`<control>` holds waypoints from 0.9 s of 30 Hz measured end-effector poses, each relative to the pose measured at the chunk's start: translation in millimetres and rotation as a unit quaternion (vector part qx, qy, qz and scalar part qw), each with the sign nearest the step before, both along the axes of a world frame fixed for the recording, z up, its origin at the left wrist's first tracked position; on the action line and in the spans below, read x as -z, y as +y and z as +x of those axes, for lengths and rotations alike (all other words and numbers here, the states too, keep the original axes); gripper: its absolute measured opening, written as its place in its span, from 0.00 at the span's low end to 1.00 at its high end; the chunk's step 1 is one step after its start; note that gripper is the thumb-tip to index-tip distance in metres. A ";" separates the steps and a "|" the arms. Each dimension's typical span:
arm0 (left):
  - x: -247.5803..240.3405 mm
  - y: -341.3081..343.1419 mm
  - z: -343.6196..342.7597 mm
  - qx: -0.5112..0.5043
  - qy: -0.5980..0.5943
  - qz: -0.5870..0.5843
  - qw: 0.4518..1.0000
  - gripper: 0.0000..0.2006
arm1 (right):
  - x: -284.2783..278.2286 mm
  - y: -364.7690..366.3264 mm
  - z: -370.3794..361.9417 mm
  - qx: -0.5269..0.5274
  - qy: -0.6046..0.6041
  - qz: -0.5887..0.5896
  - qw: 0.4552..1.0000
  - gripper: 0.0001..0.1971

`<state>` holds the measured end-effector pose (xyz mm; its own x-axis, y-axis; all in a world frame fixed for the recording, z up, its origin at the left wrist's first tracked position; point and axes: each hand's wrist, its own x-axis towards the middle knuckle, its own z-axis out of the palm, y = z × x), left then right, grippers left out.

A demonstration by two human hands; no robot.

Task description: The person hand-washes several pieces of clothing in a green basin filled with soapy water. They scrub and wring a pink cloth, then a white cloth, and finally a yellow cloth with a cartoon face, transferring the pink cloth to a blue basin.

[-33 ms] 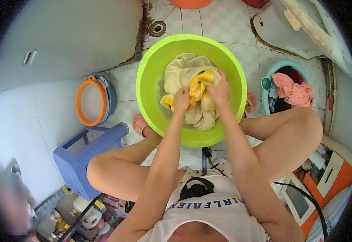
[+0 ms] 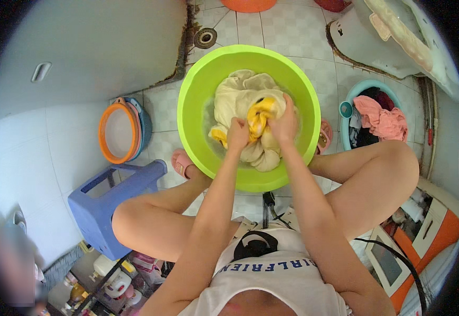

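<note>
Between my feet stands a wide lime-green basin (image 2: 190,63) with wet cream cloth (image 2: 234,97) bunched inside, water showing around its edge. Yellow patches mark part of this cloth. My left hand (image 2: 238,134) is closed on a fold of it near the basin's middle. A little to the right, my right hand (image 2: 284,122) grips a bunched yellow-and-white part (image 2: 259,113). The two hands are close together, with that yellow part between them. The fingertips are partly hidden in the folds.
A pale blue basin (image 2: 347,136) with pink and dark clothes stands on the right. To the left are stacked small basins, the front one orange (image 2: 103,145), and a blue plastic stool (image 2: 90,210). A floor drain (image 2: 205,38) lies beyond the green basin.
The yellow bunch and the fingers around it have shifted very slightly. Both hands stay closed on the cloth in nearly the same place.
</note>
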<state>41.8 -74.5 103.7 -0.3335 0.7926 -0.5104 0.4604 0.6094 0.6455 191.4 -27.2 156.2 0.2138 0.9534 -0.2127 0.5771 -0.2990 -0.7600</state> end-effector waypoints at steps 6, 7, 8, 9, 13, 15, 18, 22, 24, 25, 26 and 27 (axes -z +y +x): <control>-1.2 -29.7 17.4 0.234 0.347 0.070 0.905 0.49 | 21.5 -49.8 -0.6 -0.201 -0.262 0.029 0.943 0.35; 2.2 -25.5 13.1 0.247 0.376 0.068 0.890 0.49 | 33.1 -50.4 -1.0 -0.195 -0.280 0.041 0.939 0.34; -5.1 -11.8 10.2 0.279 0.349 0.007 0.895 0.49 | 39.4 -45.5 -2.5 -0.191 -0.297 0.055 0.934 0.34; -1.1 -2.7 10.3 0.286 0.356 0.005 0.889 0.48 | 45.6 -39.4 -3.2 -0.187 -0.315 0.069 0.928 0.33; 22.4 23.1 3.4 0.308 0.393 0.013 0.867 0.40 | 55.3 -12.9 -9.4 -0.191 -0.336 -0.047 0.921 0.31; 49.2 26.8 -6.9 0.310 0.411 0.036 0.857 0.33 | 60.3 -3.3 -17.7 -0.188 -0.311 -0.059 0.930 0.29; 70.2 37.0 -25.1 0.310 0.397 0.030 0.863 0.18 | 92.2 16.9 -26.3 -0.246 -0.279 -0.187 0.909 0.38; 47.7 68.3 -38.7 0.362 0.365 0.009 0.857 0.12 | 161.6 29.0 -24.1 -0.261 -0.265 -0.271 0.888 0.37; 30.4 97.7 -35.0 0.440 0.317 -0.008 0.840 0.11 | 218.4 41.3 -2.0 -0.153 -0.207 -0.248 0.934 0.37; 27.8 111.8 -35.3 0.407 0.281 -0.023 0.869 0.12 | 231.5 54.8 3.7 -0.122 -0.182 -0.243 0.945 0.37; 26.6 120.9 -41.1 0.366 0.246 -0.046 0.896 0.13 | 232.9 67.7 -0.2 -0.139 -0.163 -0.263 0.941 0.37; 27.3 122.4 -50.9 0.320 0.213 -0.070 0.921 0.14 | 218.0 75.5 -12.6 -0.161 -0.144 -0.282 0.935 0.37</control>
